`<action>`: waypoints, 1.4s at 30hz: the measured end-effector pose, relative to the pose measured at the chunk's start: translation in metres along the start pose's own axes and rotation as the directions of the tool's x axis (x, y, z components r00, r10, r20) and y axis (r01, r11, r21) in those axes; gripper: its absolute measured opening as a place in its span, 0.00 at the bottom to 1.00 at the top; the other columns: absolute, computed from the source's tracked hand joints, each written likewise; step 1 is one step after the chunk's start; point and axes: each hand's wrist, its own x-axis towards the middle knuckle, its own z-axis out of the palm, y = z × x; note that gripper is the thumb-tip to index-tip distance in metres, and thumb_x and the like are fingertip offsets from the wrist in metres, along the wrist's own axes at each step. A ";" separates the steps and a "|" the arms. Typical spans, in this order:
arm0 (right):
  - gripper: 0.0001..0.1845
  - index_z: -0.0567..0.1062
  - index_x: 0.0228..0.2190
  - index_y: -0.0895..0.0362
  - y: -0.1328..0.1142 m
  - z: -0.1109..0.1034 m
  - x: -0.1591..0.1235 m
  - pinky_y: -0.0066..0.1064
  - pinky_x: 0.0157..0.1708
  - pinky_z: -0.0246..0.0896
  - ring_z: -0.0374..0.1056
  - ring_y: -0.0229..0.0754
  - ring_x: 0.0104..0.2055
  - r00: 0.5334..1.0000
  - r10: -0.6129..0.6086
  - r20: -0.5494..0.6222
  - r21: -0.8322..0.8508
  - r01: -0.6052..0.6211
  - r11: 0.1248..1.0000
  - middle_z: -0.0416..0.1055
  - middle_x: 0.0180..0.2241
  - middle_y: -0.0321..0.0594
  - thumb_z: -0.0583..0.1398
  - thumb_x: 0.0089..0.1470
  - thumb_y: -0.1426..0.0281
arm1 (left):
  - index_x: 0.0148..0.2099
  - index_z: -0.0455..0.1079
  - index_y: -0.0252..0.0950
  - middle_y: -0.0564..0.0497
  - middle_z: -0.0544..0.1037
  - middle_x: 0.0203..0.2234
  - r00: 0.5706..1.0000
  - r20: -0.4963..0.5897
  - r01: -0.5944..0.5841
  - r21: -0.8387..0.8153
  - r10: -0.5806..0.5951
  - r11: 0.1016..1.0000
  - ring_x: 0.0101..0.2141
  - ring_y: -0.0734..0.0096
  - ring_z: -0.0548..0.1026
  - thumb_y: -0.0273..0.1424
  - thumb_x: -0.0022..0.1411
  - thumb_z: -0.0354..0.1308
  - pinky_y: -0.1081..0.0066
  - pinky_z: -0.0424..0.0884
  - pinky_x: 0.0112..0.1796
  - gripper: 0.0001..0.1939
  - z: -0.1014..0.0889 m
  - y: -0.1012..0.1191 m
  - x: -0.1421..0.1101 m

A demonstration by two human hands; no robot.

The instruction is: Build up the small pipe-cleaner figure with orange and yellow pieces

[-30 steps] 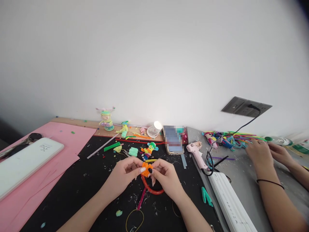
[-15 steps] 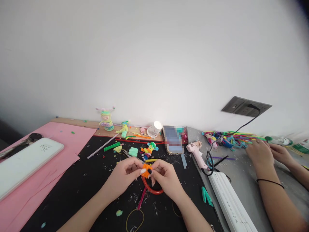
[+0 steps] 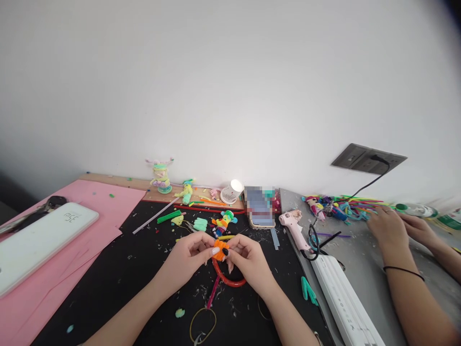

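My left hand [image 3: 187, 259] and my right hand [image 3: 248, 262] meet over the black mat [image 3: 144, 278], both pinching a small orange pipe-cleaner bundle [image 3: 220, 250] between thumbs and fingertips. A red pipe-cleaner loop [image 3: 228, 280] hangs from the bundle down onto the mat under my right hand. A pink stem [image 3: 213, 292] lies just below it. A small multicoloured pipe-cleaner figure [image 3: 224, 222] lies just beyond my hands.
A pink glue gun [image 3: 296, 229] with black cord and a phone [image 3: 260, 207] lie to the right. White keyboard [image 3: 345, 305], pink paper [image 3: 54, 269] with a white device [image 3: 36, 242], finished figures [image 3: 160, 175] by the wall. Another person's hands [image 3: 392, 230] work among coloured stems at far right.
My hands and the orange bundle have stayed in almost the same place, with only small finger shifts. The view has tilted slightly.
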 end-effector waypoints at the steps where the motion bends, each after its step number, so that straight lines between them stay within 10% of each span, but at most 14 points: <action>1: 0.07 0.68 0.25 0.57 0.000 0.000 0.000 0.25 0.19 0.57 0.60 0.33 0.16 1.000 0.000 -0.004 0.011 0.001 1.000 0.67 0.19 0.34 0.62 0.46 0.68 | 0.35 0.69 0.34 0.51 0.73 0.27 1.000 -0.002 0.002 -0.003 -0.002 1.000 0.25 0.75 0.65 0.36 0.57 0.56 0.74 0.63 0.27 0.09 0.000 -0.001 0.000; 42: 0.03 0.68 0.26 0.57 0.002 0.001 -0.001 0.25 0.21 0.57 0.60 0.33 0.18 0.995 -0.069 0.067 -0.159 0.079 0.984 0.64 0.18 0.33 0.57 0.50 0.71 | 0.28 0.67 0.36 0.53 0.68 0.25 0.965 0.024 -0.252 0.348 0.260 0.903 0.27 0.72 0.65 0.31 0.60 0.49 0.73 0.61 0.29 0.10 0.003 0.003 -0.004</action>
